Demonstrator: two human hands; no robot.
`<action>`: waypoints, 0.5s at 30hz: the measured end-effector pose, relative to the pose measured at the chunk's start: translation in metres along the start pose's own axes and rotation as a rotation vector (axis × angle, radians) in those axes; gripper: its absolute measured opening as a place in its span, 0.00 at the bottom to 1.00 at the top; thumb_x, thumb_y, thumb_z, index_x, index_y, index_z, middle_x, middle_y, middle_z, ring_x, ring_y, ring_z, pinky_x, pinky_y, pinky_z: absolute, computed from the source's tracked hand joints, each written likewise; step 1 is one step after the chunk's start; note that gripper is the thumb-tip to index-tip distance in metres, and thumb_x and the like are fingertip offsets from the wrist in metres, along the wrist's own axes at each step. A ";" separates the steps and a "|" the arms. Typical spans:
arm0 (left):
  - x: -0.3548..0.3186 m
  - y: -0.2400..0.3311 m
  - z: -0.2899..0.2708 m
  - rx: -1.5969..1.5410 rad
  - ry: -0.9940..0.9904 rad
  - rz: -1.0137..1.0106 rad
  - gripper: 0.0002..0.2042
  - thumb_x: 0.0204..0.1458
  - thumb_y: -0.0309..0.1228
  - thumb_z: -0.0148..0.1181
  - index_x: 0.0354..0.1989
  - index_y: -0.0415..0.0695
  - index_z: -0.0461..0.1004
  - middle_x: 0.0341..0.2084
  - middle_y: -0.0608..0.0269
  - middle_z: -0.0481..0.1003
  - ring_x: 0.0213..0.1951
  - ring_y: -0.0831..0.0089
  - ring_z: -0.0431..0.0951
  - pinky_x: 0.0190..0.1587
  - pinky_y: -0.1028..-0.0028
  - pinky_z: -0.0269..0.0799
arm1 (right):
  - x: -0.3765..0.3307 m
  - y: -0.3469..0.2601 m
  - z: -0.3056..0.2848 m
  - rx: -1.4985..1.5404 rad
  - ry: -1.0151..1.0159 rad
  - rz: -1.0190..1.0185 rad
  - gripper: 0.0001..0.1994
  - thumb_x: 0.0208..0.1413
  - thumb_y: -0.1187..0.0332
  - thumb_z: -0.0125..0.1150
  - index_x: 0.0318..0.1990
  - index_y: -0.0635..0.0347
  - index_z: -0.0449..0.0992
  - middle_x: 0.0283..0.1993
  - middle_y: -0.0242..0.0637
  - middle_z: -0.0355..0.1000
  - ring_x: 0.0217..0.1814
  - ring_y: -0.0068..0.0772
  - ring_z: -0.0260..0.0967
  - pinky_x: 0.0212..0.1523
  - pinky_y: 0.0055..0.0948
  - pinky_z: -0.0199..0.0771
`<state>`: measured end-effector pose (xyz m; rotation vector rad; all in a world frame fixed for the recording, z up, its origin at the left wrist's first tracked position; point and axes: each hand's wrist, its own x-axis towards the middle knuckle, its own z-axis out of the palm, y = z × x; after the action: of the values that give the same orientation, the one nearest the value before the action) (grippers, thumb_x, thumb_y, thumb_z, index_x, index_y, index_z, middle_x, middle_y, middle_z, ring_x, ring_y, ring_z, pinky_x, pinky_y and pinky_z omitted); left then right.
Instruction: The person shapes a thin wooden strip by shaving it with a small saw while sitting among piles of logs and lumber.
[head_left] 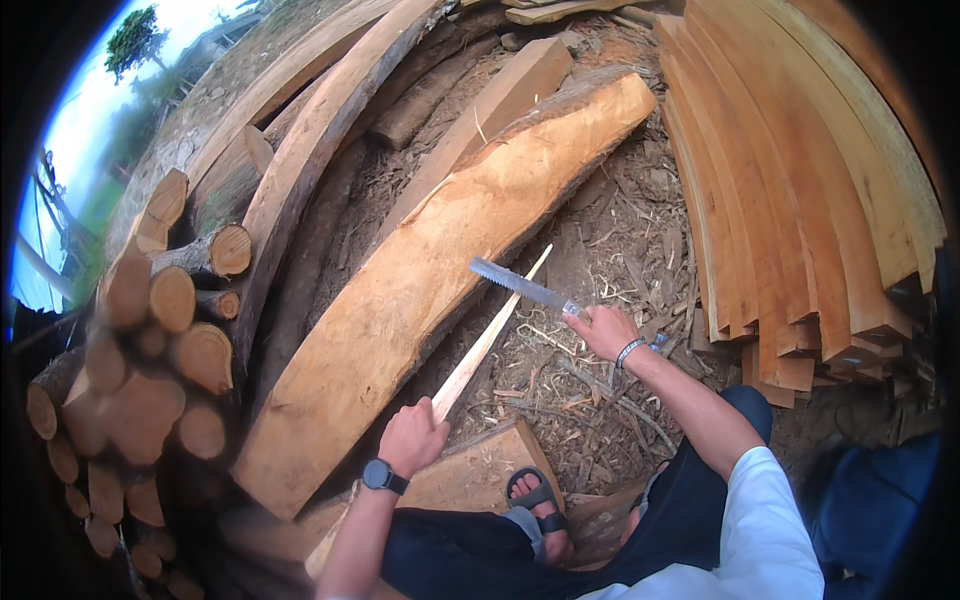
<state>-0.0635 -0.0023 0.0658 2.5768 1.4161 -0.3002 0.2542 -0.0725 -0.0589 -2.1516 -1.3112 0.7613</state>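
Beside the big slab (430, 290) that lies slanted across the yard, the left hand (413, 436) is clenched around the lower end of a thin wooden strip (487, 340), which runs up and away along the slab's right edge. The right hand (603, 330) grips the handle of a saw (520, 287), its blade lifted clear above the strip and pointing left toward the slab.

To cut well, I would judge the strip needs firm backing against the slab, with the left hand kept well back from the teeth and the blade set square before the stroke.

Room is tight: 1 stack of boards (800, 200) rises close on the right, piled logs (150, 330) close the left, and a sandalled foot (535, 500) rests on a board (480, 475) just below the strip. Only the chip-strewn ground (610, 240) between slab and stack lies open.
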 end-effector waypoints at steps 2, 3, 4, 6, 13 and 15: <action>0.002 -0.007 0.004 -0.012 0.010 0.017 0.15 0.47 0.35 0.54 0.30 0.31 0.70 0.26 0.32 0.75 0.34 0.38 0.77 0.40 0.50 0.74 | -0.014 -0.012 0.022 -0.060 -0.016 -0.120 0.33 0.58 0.35 0.48 0.34 0.61 0.81 0.30 0.55 0.78 0.36 0.55 0.78 0.39 0.52 0.76; 0.002 -0.010 0.006 -0.016 0.011 0.024 0.15 0.47 0.35 0.54 0.30 0.31 0.70 0.26 0.32 0.75 0.34 0.38 0.77 0.40 0.50 0.73 | -0.015 -0.013 0.021 -0.058 -0.023 -0.095 0.33 0.58 0.35 0.48 0.33 0.61 0.81 0.30 0.55 0.77 0.36 0.55 0.78 0.39 0.52 0.75; 0.002 -0.011 0.009 -0.012 -0.004 0.017 0.15 0.47 0.35 0.54 0.30 0.31 0.70 0.26 0.32 0.75 0.34 0.38 0.77 0.41 0.50 0.73 | -0.014 -0.013 0.017 -0.055 -0.030 -0.070 0.33 0.58 0.35 0.48 0.33 0.62 0.81 0.30 0.55 0.77 0.36 0.56 0.78 0.39 0.52 0.75; 0.004 -0.009 0.009 0.000 -0.037 0.008 0.15 0.47 0.36 0.54 0.30 0.31 0.71 0.26 0.32 0.75 0.34 0.38 0.77 0.41 0.50 0.73 | 0.000 -0.004 0.003 -0.005 -0.046 -0.005 0.33 0.59 0.36 0.48 0.31 0.63 0.79 0.29 0.54 0.77 0.35 0.57 0.77 0.38 0.51 0.76; 0.005 -0.011 0.008 -0.044 -0.049 -0.018 0.15 0.47 0.35 0.53 0.30 0.31 0.71 0.28 0.31 0.75 0.36 0.38 0.77 0.43 0.50 0.72 | -0.019 -0.016 0.024 -0.049 -0.049 -0.153 0.32 0.59 0.36 0.48 0.33 0.61 0.80 0.29 0.55 0.77 0.35 0.57 0.77 0.37 0.50 0.76; 0.006 -0.012 0.008 -0.048 -0.065 -0.016 0.15 0.47 0.35 0.53 0.30 0.31 0.71 0.28 0.31 0.75 0.36 0.38 0.77 0.43 0.49 0.72 | -0.002 -0.008 0.007 -0.040 -0.050 -0.015 0.31 0.59 0.36 0.48 0.34 0.59 0.80 0.30 0.55 0.77 0.36 0.56 0.77 0.38 0.50 0.76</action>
<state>-0.0713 0.0063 0.0557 2.4953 1.4052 -0.3454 0.2436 -0.0702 -0.0576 -2.1640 -1.3776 0.7933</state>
